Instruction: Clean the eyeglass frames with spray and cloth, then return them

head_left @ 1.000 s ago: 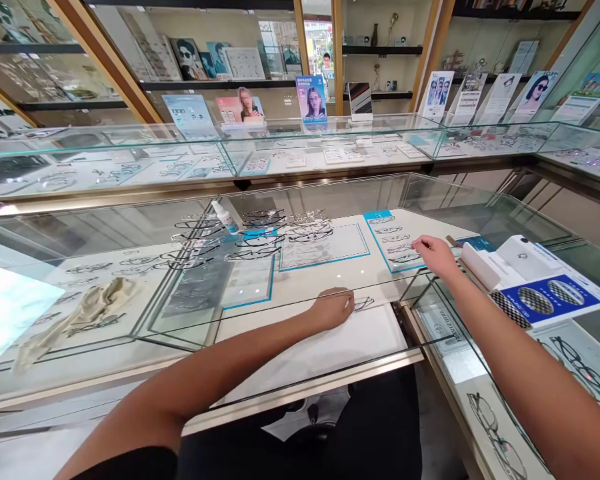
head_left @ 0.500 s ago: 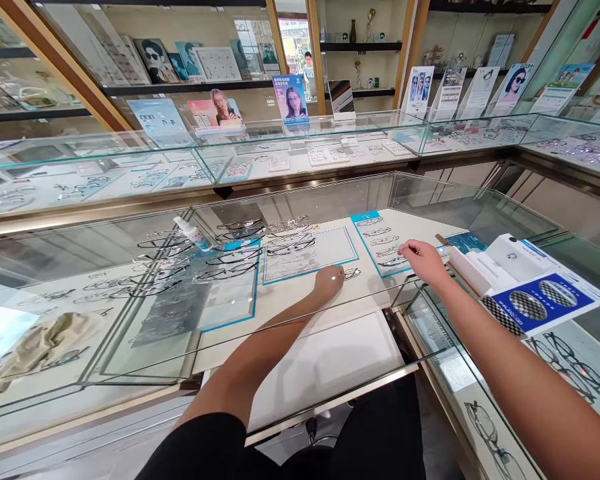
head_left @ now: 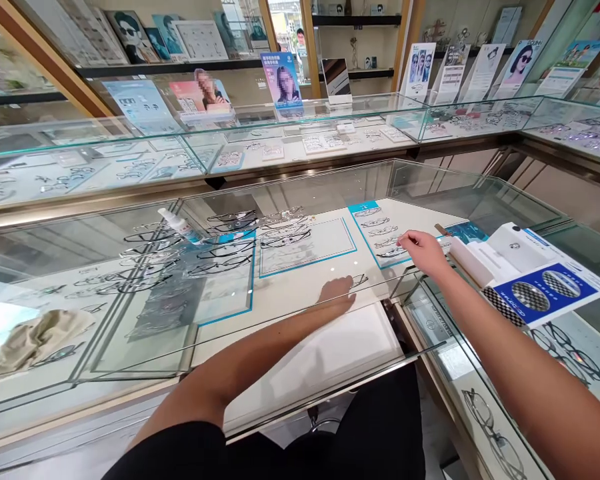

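Observation:
My left hand [head_left: 337,291] is inside the glass display counter, low over its pale base. Its fingers are closed at one end of a thin-framed pair of glasses [head_left: 361,281], which sticks out to the right; the grip itself is partly hidden. My right hand [head_left: 424,251] is at the blue-edged display card [head_left: 367,207] with several pairs of glasses in a column. Its fingers are curled, with the tips by the lowest pair [head_left: 393,253]; whether they hold anything I cannot make out. Left of my hands lies a blue-bordered white card [head_left: 325,247] with glasses along its left side.
A white spray bottle [head_left: 179,225] lies among several stacked frames at left. A beige cloth [head_left: 45,340] is further left. A blue-and-white leaflet [head_left: 545,293] and white box [head_left: 485,257] rest on the right counter. The counter's glass front edge [head_left: 300,313] crosses above my left forearm.
My left hand has moved slightly right and towards me, and the pair of glasses has moved with it. My right hand stays almost in place. The camera view has shifted a little.

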Action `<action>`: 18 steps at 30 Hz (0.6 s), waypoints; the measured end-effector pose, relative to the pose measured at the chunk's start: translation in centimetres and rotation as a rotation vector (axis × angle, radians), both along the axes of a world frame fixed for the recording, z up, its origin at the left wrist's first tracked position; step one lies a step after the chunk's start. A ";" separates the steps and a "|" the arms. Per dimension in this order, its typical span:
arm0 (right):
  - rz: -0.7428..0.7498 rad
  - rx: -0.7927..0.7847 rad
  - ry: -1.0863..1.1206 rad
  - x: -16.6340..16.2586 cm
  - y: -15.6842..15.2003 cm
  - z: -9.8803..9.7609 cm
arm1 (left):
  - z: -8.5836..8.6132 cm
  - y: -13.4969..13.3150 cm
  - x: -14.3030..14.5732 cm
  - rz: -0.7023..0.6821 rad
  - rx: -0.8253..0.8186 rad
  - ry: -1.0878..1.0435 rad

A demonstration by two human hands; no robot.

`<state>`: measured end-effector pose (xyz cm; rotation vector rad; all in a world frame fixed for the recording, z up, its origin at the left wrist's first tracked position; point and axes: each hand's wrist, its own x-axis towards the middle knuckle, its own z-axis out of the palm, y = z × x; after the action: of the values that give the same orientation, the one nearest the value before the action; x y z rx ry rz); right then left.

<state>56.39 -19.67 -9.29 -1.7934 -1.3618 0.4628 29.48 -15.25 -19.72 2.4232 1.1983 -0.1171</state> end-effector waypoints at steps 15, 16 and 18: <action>-0.029 -0.031 -0.062 0.9 0.2 -1.0 | 15.7 1.7 -10.7 0.018 0.601 -0.029; -0.028 -0.037 -0.067 1.0 0.2 -1.0 | 15.2 2.9 -11.1 0.052 0.611 0.006; -0.019 -0.031 -0.069 1.1 0.2 -1.1 | 14.1 4.7 -11.6 0.087 0.592 0.039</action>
<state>57.50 -19.44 -10.44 -1.8612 -1.3903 0.4182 17.87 -10.52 -5.58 2.8625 1.5210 0.2544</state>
